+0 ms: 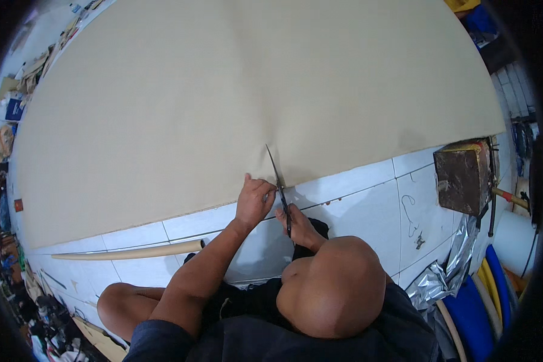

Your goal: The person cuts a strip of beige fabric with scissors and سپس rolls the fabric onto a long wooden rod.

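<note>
A large beige sheet (247, 90) lies spread over the floor in front of me, its near edge running just beyond my hands. My right hand (301, 228) is closed around the handles of a pair of dark scissors (276, 172). Their long blade points away from me over the sheet, at its near edge. Just left of the scissors, my left hand (256, 198) has its fingers curled at the sheet's edge, apparently pinching it. My raised right knee hides part of the right forearm.
A cardboard tube (133, 251) lies on the white tiled floor (368, 211) at left. To the right stand a worn brown block (463, 178), crumpled silver foil (431, 283) and blue and yellow rolls (473, 320). Clutter (48, 320) lines the left rim.
</note>
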